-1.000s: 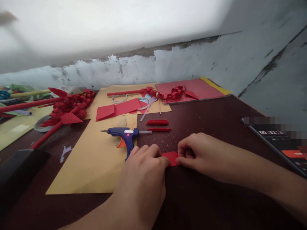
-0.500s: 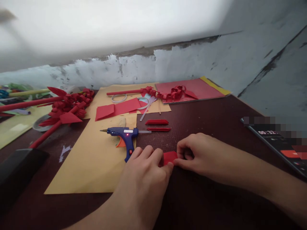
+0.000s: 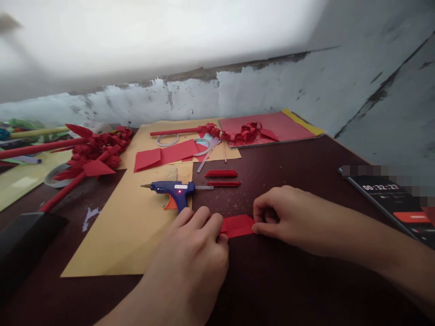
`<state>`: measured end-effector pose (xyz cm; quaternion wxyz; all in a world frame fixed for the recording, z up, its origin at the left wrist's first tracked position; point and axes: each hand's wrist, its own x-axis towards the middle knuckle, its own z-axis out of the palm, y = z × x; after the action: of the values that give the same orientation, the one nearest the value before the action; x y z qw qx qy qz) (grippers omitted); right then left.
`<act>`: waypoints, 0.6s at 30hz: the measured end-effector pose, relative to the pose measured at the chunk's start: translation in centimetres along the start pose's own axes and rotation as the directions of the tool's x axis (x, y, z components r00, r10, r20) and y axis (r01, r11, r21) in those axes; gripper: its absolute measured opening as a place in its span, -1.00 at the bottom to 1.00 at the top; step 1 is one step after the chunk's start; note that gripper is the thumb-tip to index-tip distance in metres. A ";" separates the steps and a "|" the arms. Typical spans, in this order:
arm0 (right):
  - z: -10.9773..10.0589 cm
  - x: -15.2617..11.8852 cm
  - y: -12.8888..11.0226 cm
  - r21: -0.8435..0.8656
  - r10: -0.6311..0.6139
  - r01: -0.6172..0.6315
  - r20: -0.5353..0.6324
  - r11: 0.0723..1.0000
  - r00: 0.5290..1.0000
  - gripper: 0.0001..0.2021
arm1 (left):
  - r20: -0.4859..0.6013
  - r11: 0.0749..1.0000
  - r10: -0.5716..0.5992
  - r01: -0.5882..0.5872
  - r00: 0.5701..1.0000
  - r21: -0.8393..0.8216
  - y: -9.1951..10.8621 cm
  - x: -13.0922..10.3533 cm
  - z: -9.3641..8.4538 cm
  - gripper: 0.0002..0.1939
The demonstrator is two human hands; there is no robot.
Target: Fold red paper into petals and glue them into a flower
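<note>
A small strip of red paper [image 3: 239,225] with a crease lies low over the dark tabletop between my two hands. My left hand [image 3: 200,253] has its fingers curled closed on the strip's left end, covering that end. At the right end, my right hand [image 3: 282,213] pinches the paper's corner between thumb and forefinger. Just beyond my left hand rests a blue hot glue gun [image 3: 173,188] with its red light on and a clear glue stick in its back. Two folded red paper pieces [image 3: 221,173] lie behind the strip.
Tan paper [image 3: 112,240] covers the table's left middle. Red paper flowers on stems [image 3: 91,154] lie at left, near a black object [image 3: 30,240]. Red paper sheets [image 3: 166,156], tape rolls [image 3: 167,140] and a red curled-paper stem [image 3: 176,131] lie behind. A phone [image 3: 384,199] shows a timer at right.
My left hand has slid left along the strip, so more of the red paper shows. My right hand keeps its pinch, shifted slightly right.
</note>
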<state>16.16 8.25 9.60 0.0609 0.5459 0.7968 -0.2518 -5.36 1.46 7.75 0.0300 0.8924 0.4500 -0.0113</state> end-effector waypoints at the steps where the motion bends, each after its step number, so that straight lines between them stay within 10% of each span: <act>1: 0.0 0.0 0.0 0.005 0.000 0.000 0.002 1.000 1.000 -0.87 | -0.016 1.000 0.005 -0.005 1.000 0.002 0.0 -0.1 0.0 -0.67; 18: 0.0 -0.5 -0.2 0.102 -0.122 0.121 0.002 0.987 0.993 -0.85 | -0.251 0.943 0.002 -0.085 0.968 -0.321 -2.6 -0.2 0.5 -0.69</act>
<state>16.17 7.76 9.85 0.0211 0.4977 0.8144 -0.2976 -7.57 2.82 7.19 0.1225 0.8790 0.4260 0.1760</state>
